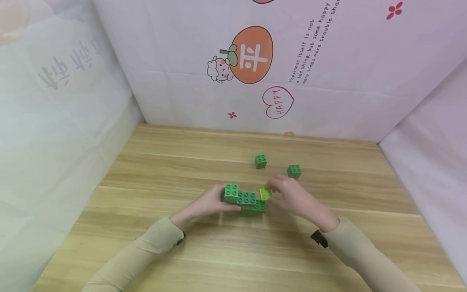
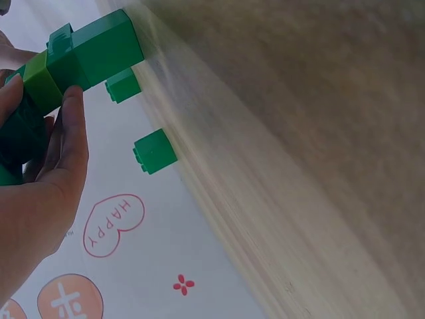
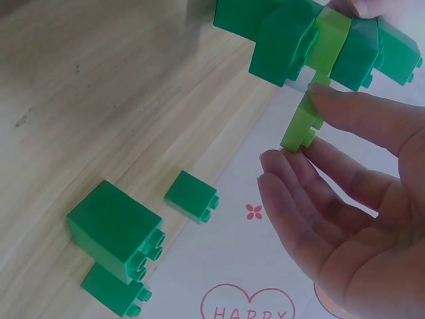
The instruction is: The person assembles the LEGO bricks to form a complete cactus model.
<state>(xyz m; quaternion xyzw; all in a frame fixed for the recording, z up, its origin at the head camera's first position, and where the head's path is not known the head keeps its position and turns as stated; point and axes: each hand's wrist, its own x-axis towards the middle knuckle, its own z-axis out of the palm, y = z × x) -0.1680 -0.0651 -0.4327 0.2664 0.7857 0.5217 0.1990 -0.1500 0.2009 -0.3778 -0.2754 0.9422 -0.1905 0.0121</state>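
My left hand [image 1: 209, 200] grips the left end of a joined block of toy building bricks [image 1: 247, 198], mostly dark green. A light green layer [image 2: 41, 83] sits within the block in the left wrist view. One studded brick [image 1: 231, 190] stands highest, at its left end. My right hand [image 1: 293, 196] pinches a thin light green brick [image 3: 300, 126] between thumb and fingers. That piece is at the right end of the block, its upper edge close to the joined bricks in the right wrist view.
Beyond the hands, two loose green bricks [image 1: 260, 161] stand on the wooden table [image 1: 182, 162]. The right wrist view shows another, larger-looking green brick [image 3: 113, 229] near two more. Printed white cloth [image 1: 182, 81] walls the table at the back and both sides.
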